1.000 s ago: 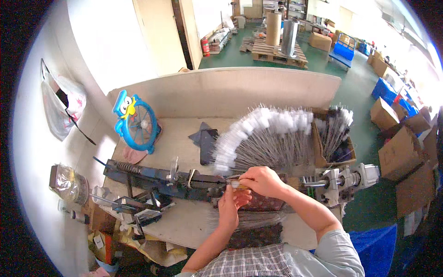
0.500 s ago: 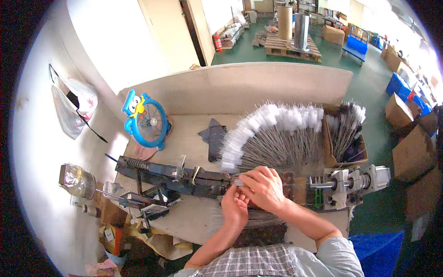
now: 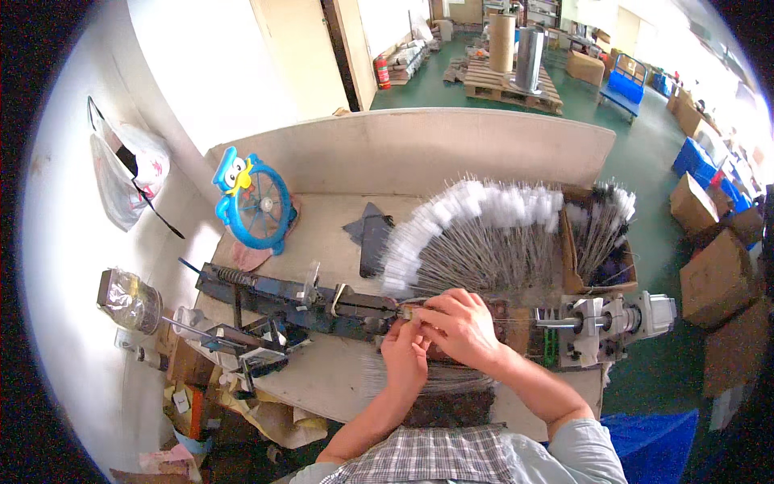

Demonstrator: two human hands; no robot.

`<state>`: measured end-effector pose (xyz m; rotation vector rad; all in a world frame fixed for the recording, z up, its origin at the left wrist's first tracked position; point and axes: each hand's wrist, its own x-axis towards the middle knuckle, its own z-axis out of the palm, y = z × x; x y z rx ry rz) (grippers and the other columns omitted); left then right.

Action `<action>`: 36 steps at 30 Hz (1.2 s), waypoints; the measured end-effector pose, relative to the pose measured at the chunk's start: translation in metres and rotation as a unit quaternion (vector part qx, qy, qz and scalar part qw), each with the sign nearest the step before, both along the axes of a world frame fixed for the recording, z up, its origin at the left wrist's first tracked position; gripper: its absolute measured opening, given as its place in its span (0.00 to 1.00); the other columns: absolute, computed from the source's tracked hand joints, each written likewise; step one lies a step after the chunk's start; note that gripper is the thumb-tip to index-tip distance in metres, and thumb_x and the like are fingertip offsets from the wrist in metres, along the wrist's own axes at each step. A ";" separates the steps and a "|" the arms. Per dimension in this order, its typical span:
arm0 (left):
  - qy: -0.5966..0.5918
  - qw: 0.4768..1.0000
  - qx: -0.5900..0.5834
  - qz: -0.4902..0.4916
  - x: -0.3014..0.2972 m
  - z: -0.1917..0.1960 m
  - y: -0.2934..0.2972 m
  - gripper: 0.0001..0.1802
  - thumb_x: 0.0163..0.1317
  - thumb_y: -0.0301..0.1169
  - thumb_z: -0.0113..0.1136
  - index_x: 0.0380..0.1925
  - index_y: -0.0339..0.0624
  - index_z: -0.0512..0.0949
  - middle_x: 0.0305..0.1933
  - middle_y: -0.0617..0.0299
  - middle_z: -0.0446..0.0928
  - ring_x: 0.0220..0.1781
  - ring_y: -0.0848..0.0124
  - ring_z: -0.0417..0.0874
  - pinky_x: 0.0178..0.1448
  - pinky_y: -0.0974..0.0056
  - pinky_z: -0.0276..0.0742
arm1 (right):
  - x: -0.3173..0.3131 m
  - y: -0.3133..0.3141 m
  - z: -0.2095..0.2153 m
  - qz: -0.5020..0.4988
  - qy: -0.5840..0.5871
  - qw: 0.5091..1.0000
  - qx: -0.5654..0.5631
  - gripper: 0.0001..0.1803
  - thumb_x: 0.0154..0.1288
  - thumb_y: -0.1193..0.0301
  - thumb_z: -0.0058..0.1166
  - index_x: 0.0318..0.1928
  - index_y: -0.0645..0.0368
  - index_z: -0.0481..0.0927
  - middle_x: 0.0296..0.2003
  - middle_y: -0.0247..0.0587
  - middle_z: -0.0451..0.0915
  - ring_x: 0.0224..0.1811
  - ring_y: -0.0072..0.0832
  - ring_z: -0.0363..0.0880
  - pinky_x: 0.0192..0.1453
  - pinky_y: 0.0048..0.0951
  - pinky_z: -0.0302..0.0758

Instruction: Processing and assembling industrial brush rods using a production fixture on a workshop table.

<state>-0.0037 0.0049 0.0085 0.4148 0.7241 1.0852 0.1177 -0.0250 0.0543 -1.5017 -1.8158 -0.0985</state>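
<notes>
A small pale piece (image 3: 409,314), mostly hidden by the fingers, is at the frame's centre. The left hand (image 3: 404,357) is curled beside it, its grip I cannot tell; the right hand (image 3: 461,327) pinches it. Around, from left: blue fan (image 3: 267,206), dark rail (image 3: 270,292), white-tipped brushes (image 3: 484,230) at upper centre, carton (image 3: 569,252), grey motor (image 3: 658,313) at right.

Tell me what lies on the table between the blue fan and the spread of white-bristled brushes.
In the head view, a dark flat object and a grey pointed piece lie there, the dark one closer to the white-bristled brushes.
</notes>
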 end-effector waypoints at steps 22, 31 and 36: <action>-0.026 0.999 -0.026 0.022 0.004 0.011 -0.002 0.01 0.58 0.24 0.53 0.30 0.41 0.72 0.35 0.63 0.75 0.37 0.72 0.78 0.44 0.68 0.75 | -0.006 -0.004 -0.003 -0.052 -0.016 0.998 0.018 0.14 0.45 0.65 0.62 0.36 0.49 0.83 0.36 0.29 0.79 0.39 0.28 0.76 0.41 0.31 0.69; -0.047 0.998 -0.027 0.015 0.000 -0.002 0.000 0.03 0.59 0.24 0.52 0.34 0.40 0.73 0.36 0.64 0.75 0.37 0.74 0.77 0.44 0.69 0.74 | -0.005 -0.001 -0.002 -0.037 -0.006 0.999 0.015 0.11 0.49 0.64 0.59 0.36 0.46 0.83 0.36 0.27 0.78 0.39 0.28 0.75 0.43 0.32 0.70; -0.041 0.998 -0.039 0.023 0.002 -0.001 0.001 0.03 0.58 0.27 0.54 0.33 0.41 0.72 0.35 0.64 0.74 0.39 0.73 0.76 0.45 0.68 0.74 | -0.006 0.001 -0.001 -0.036 0.002 0.999 0.022 0.11 0.45 0.66 0.61 0.33 0.49 0.83 0.36 0.28 0.79 0.38 0.27 0.76 0.42 0.30 0.70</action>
